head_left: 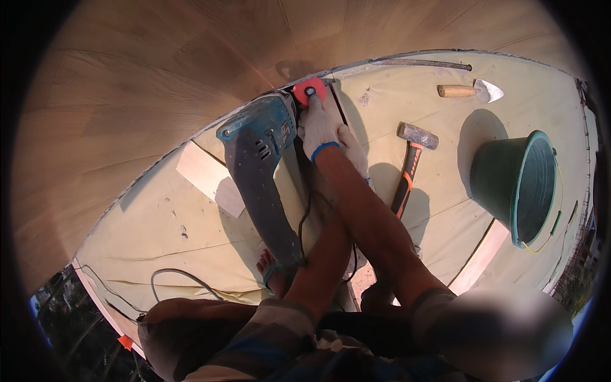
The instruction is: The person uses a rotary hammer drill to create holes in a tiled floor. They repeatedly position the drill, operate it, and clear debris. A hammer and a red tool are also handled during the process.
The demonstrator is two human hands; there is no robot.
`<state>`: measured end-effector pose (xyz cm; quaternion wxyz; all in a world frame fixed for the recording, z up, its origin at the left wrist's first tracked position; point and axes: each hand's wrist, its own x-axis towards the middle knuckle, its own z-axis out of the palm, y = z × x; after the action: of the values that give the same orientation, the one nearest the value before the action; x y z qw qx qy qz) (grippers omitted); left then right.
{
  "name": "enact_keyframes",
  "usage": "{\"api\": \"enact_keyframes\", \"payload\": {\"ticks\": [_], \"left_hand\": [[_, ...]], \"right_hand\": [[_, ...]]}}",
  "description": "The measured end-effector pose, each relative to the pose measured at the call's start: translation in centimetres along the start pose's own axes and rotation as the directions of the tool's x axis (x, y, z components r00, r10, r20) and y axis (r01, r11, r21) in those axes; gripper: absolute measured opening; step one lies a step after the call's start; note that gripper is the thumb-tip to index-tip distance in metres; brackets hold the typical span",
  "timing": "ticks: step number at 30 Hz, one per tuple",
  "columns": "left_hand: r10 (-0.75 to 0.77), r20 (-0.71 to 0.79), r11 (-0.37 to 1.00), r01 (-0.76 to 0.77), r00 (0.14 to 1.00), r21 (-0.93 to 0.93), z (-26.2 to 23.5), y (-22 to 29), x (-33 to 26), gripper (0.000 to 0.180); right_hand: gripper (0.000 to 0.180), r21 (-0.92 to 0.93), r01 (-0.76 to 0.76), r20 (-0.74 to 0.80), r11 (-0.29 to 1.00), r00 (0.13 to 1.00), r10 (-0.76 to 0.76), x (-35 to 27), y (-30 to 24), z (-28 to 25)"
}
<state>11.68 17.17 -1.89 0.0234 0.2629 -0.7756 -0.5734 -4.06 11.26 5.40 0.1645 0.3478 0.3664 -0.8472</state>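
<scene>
1. One brown wall (172,114) stands ahead of me, and a pale sheet (407,92) covers the floor at its foot.
2. My blue and dark power tool (259,149) has its head by the wall, its long handle running back toward my left foot (267,266).
3. Well off to my right is a green bucket (499,181).
4. Between the tool and the bucket lies a hammer (411,165).
5. My forearms cross. My gloved right hand (318,130) reaches the tool's head; my gloved left hand (355,151) is just beside, partly hidden. I cannot tell whether either grips anything.
6. Farther right lies a trowel (472,91).
7. At the tool's head is a red disc (309,83), my right fingers touching its middle. I judge the step in hand is handling that disc; it calls for a steady tool and careful fingers.
</scene>
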Motion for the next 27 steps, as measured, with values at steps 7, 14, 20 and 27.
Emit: {"api": "enact_keyframes", "payload": {"ticks": [7,14,20,27], "left_hand": [[0.025,0.017,1.0,-0.025,1.0,-0.004,0.2,0.4,1.2,0.064],[0.011,-0.022,1.0,-0.011,1.0,0.014,1.2,1.8,2.2,0.063],[0.005,-0.031,1.0,-0.004,0.999,0.017,0.7,2.7,2.2,0.063],[-0.078,-0.132,0.994,0.086,0.988,0.062,1.2,6.7,4.5,0.062]], "right_hand": [[0.042,-0.052,-0.036,0.039,0.998,0.999,0.038,-1.0,-1.1,-1.0],[0.036,-0.18,0.102,0.015,0.978,0.995,-0.101,-5.0,-4.9,-0.9],[0.038,-0.088,0.239,0.021,0.967,0.971,-0.238,-8.6,-4.7,-1.2],[0.02,-0.228,0.327,0.263,0.917,0.928,-0.265,-13.1,-11.6,-3.0]]}}
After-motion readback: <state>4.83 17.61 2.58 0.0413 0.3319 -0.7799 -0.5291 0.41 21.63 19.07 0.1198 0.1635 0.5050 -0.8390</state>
